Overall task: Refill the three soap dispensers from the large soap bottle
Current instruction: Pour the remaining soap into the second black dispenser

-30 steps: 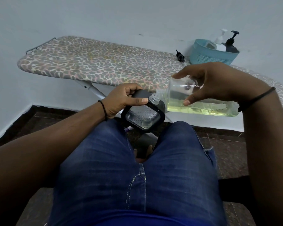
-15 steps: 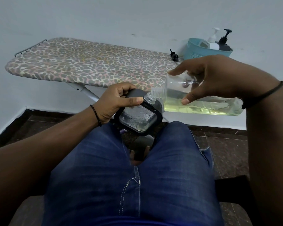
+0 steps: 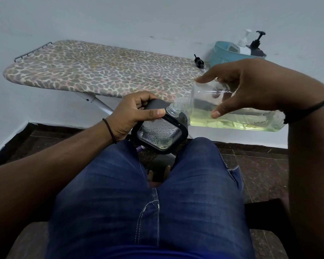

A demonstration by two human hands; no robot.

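Observation:
My left hand [image 3: 133, 114] grips a square clear soap dispenser [image 3: 160, 134] with a black frame, held tilted above my knees, its open neck pointing up and right. My right hand [image 3: 247, 86] grips the large clear soap bottle [image 3: 238, 118], which lies almost on its side with yellow-green soap pooled along its lower wall. The bottle's threaded mouth sits right at the dispenser's neck. A white pump dispenser [image 3: 243, 43] and a black pump dispenser [image 3: 256, 45] stand in a teal basket [image 3: 221, 57] at the back right.
An ironing board [image 3: 101, 71] with a leopard-print cover spans the scene in front of a pale wall. A small black pump head [image 3: 199, 61] lies on it beside the basket. My jeans-clad legs fill the foreground over a dark tiled floor.
The view has shifted slightly. Both hands keep their hold, with the bottle's mouth staying at the dispenser's neck and the bottle tipped a little more.

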